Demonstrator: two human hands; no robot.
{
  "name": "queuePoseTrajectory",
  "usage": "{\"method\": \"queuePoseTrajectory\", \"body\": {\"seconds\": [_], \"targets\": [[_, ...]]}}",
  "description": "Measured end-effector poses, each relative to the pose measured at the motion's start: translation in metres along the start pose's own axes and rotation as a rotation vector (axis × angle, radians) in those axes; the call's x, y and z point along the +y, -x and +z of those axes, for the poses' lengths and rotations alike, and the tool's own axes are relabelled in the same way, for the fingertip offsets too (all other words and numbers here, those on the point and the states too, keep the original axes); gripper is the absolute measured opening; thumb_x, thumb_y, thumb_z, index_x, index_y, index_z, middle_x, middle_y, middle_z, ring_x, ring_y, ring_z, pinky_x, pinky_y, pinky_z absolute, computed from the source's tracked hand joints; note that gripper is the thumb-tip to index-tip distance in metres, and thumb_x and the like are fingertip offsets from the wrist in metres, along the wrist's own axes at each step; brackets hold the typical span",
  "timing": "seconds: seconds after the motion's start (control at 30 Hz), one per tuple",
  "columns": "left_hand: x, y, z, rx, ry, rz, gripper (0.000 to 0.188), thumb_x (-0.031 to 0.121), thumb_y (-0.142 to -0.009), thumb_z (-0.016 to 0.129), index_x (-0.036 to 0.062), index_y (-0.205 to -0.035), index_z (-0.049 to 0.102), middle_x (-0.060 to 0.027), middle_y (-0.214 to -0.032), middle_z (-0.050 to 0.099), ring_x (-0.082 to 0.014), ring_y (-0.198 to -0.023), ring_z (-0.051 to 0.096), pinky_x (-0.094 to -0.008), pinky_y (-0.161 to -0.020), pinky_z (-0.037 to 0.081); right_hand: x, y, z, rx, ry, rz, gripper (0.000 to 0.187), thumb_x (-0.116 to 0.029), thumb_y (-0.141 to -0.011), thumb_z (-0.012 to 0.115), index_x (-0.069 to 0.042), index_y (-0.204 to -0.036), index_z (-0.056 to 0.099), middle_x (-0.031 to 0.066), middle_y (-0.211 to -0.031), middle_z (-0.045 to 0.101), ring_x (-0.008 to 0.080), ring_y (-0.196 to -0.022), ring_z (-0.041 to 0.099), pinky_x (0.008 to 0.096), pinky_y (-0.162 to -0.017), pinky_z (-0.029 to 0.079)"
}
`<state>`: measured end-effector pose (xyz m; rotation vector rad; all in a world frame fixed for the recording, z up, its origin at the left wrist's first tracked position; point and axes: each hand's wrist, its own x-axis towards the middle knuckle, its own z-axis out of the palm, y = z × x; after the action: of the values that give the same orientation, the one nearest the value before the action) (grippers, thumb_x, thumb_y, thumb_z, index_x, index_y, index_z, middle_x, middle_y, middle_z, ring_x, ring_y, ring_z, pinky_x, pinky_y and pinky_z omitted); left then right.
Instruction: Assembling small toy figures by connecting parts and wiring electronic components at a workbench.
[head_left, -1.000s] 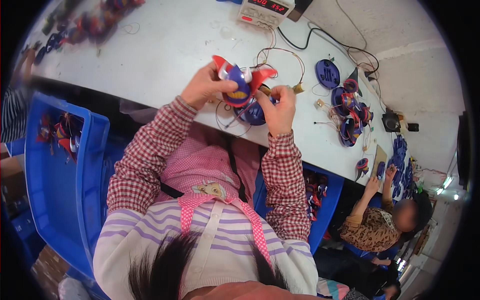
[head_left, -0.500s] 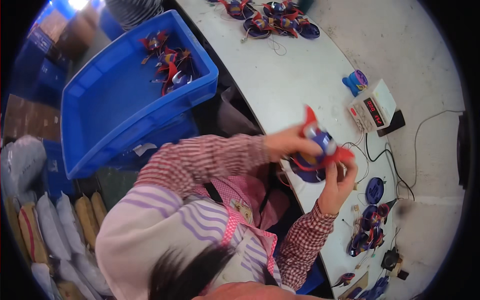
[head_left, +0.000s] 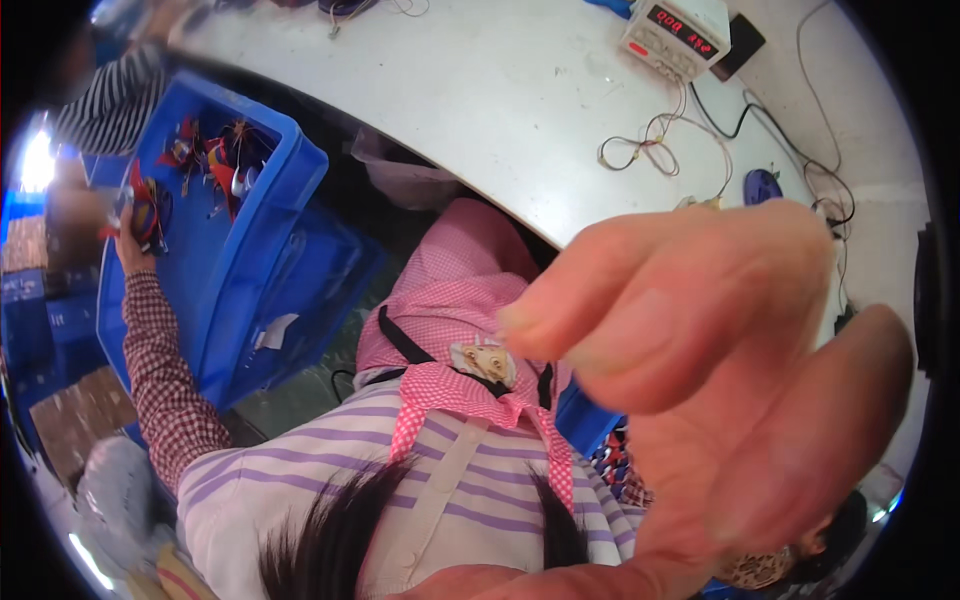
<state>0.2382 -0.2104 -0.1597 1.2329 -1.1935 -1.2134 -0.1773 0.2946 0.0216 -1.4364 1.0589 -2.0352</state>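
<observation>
My left hand [head_left: 130, 245] is stretched out to the far-left end of a blue plastic bin [head_left: 300, 150]. Its fingers are closed around a toy figure [head_left: 150, 210] in red, purple and yellow, held over the bin's inside edge. Several similar red and purple toys [head_left: 215, 165] with thin wires lie in the bin. Large and close to the camera, my right hand [head_left: 720, 310] has its fingers bent and its thumb apart from them. Nothing shows between them, and the hand covers part of the table.
A white table [head_left: 480, 100] runs across the top. On it stand a white power supply [head_left: 675, 40] with a lit red display, loose wires [head_left: 645, 150] and a purple round base [head_left: 762, 186]. Another person's striped sleeve [head_left: 110, 105] is beyond the bin. A cardboard box [head_left: 80, 415] stands at left.
My left hand has carried the toy from above the table leftward to the bin. My right hand has let go of it and come up close to the camera. The view has turned.
</observation>
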Motion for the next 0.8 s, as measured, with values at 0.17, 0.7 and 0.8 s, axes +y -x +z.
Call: {"method": "queuePoseTrajectory", "body": {"seconds": [0.17,0.7,0.8], "targets": [[-0.047,-0.029,-0.063,0.049,-0.025,-0.016,0.051,0.027,-0.082,0.076,0.0002,-0.122,0.059,-0.0098,-0.114,0.064,-0.0221,-0.105,0.063,-0.0342,-0.087,0.053,-0.023,0.017,0.027,0.108,0.075,0.039,0.059,-0.017,-0.069,0.086,-0.008,-0.111,0.045,0.0122,-0.104,0.049,0.0215,-0.091,0.052,0.0344,-0.078,0.05],[-0.014,-0.029,-0.094,0.692,-1.356,0.423,0.08,0.06,-0.079,0.069,-0.0093,-0.118,0.06,-0.023,-0.112,0.064,-0.0336,-0.099,0.061,-0.0415,-0.093,0.046,-0.086,0.046,0.028,0.063,0.19,0.17,0.047,-0.02,-0.074,0.084,-0.014,-0.1,0.045,0.0108,-0.084,0.053,0.0205,-0.069,0.055,0.0345,-0.066,0.055],[0.057,0.045,-0.002,0.257,-0.85,0.946,0.062,0.039,-0.087,0.07,-0.0107,-0.119,0.055,-0.0201,-0.113,0.062,-0.0293,-0.098,0.061,-0.0374,-0.092,0.048,-0.106,0.068,0.009,0.08,0.188,0.176,0.041,-0.019,-0.077,0.082,-0.013,-0.099,0.047,0.0089,-0.084,0.052,0.0218,-0.07,0.056,0.0351,-0.065,0.054]]}}
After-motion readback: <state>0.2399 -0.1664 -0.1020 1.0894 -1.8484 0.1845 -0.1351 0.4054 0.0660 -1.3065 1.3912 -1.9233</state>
